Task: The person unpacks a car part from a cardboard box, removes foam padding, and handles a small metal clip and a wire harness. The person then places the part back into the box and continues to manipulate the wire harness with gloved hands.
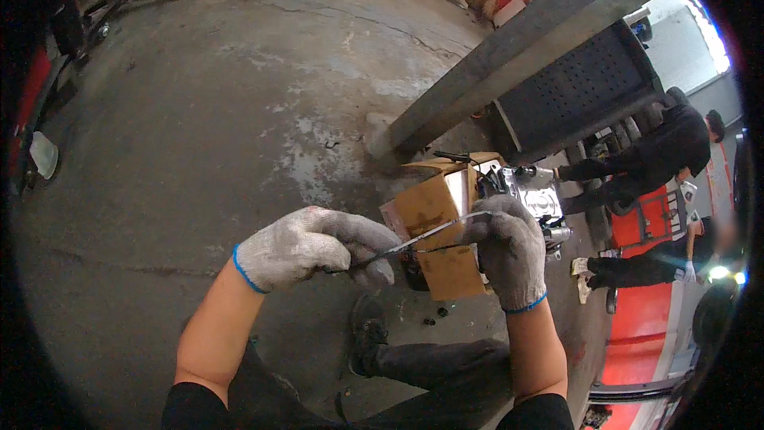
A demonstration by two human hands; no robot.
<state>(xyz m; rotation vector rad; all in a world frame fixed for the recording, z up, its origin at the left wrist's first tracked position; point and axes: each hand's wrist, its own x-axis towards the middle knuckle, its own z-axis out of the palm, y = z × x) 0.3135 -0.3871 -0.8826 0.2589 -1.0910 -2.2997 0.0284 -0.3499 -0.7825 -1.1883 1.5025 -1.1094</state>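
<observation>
Both my hands wear whitish-grey knit gloves with blue cuffs. Between them a thin strip (434, 232), part pale and shiny and part dark, is stretched at a slant over the box. My left hand (314, 248) is closed around its lower end, near a dark strand that crosses it. Its upper end is pinched in the fingers of my right hand (511, 251). Whether the strip and the dark strand are one piece I cannot tell. Just beneath lies an opened cardboard box (452, 275), partly hidden by my right hand.
Metal engine parts (543, 197) lie beyond my right hand. A slanting grey pillar (477, 80) rises behind the box, beside a dark perforated panel (577, 87). Two other people (649, 155) work at the right. Small dark pieces (442, 312) lie on the cracked concrete floor (199, 127).
</observation>
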